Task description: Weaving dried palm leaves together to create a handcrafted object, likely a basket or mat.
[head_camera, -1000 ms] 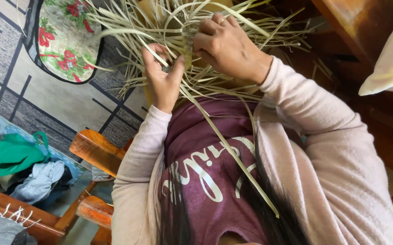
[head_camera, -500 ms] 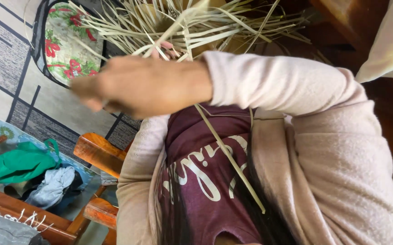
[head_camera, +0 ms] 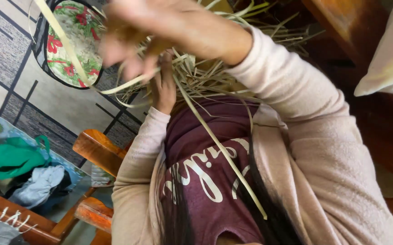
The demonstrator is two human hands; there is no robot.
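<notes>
A bundle of pale dried leaf strips, partly woven, fans out in front of my chest. My left hand is under it with its fingers closed on the strips near the weave. My right hand is raised above the bundle and blurred by motion, closed on one long strip that loops out to the upper left. Another long strip trails down over my maroon shirt. Both sleeves are pale pink.
A floral mat lies on a grey patterned rug at the upper left. A wooden chair arm, a green bag and loose clothes are at the lower left. A white cushion rests on dark wooden furniture at the right.
My right hand left the weave, swept left across the view and now rises at the top, drawing a long strip out to the left. My left hand stays on the bundle.
</notes>
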